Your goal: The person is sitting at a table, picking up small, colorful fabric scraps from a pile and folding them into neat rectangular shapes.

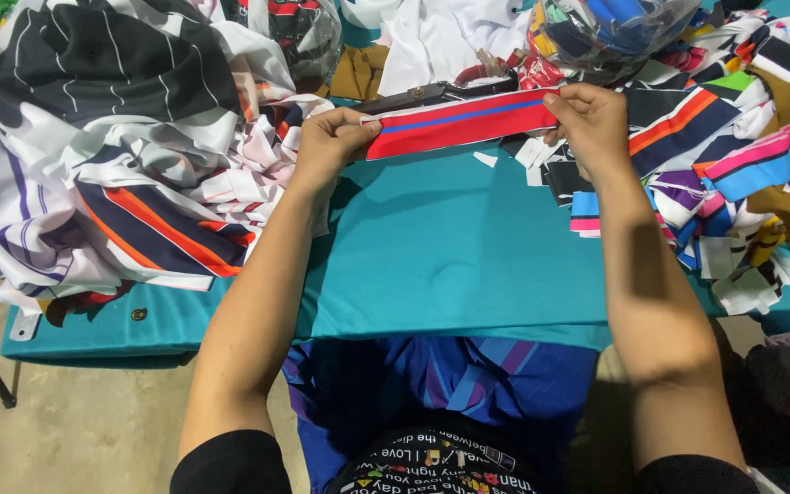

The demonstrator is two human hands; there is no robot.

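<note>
A long red fabric strip with a blue stripe and a white edge is stretched flat between both hands, just above the teal table cover. My left hand pinches its left end. My right hand pinches its right end. Right behind the strip lie black scissors with dark handles.
A heap of striped white, navy and orange garments fills the left side. Several loose coloured strips and offcuts are piled on the right. A clear bag of fabric pieces sits at the back. A blue striped cloth lies on my lap.
</note>
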